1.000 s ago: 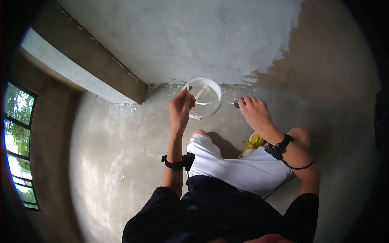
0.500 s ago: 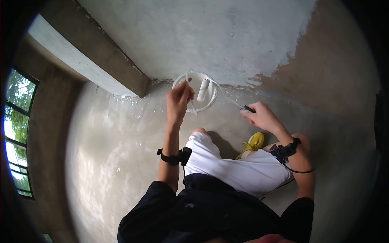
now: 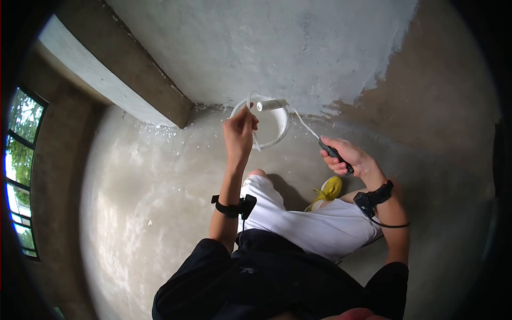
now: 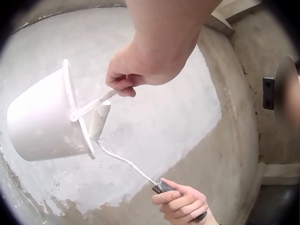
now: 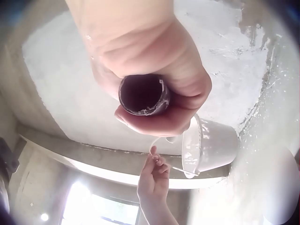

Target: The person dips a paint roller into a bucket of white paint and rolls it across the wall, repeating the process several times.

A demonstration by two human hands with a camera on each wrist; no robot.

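My left hand [image 3: 238,134] pinches the white bail handle [image 4: 96,104] of a white bucket [image 4: 40,117], raised above the bucket's rim. In my right hand [image 3: 350,156] is a paint roller, gripped by its black handle [image 3: 336,154]. A thin, paint-coated wire frame [image 4: 126,160] runs from that handle to the white roller sleeve [image 3: 273,104], which lies over the bucket's mouth in the head view. In the left wrist view the sleeve shows just outside the rim, below the bail. The right wrist view looks onto the hollow butt end [image 5: 144,95] of the roller handle.
Behind the bucket rises a wall [image 3: 266,48], coated whitish with a bare brown part [image 3: 437,69] at right. A beam-like ledge [image 3: 133,64] meets it at left. White drips speckle the concrete floor [image 3: 138,176]. The person's yellow shoe [image 3: 328,189] is near the right hand.
The roller sleeve has risen from inside the bucket to its far rim and turned crosswise. My right hand has moved back and rolled over, showing the handle. The left hand keeps holding the bail.
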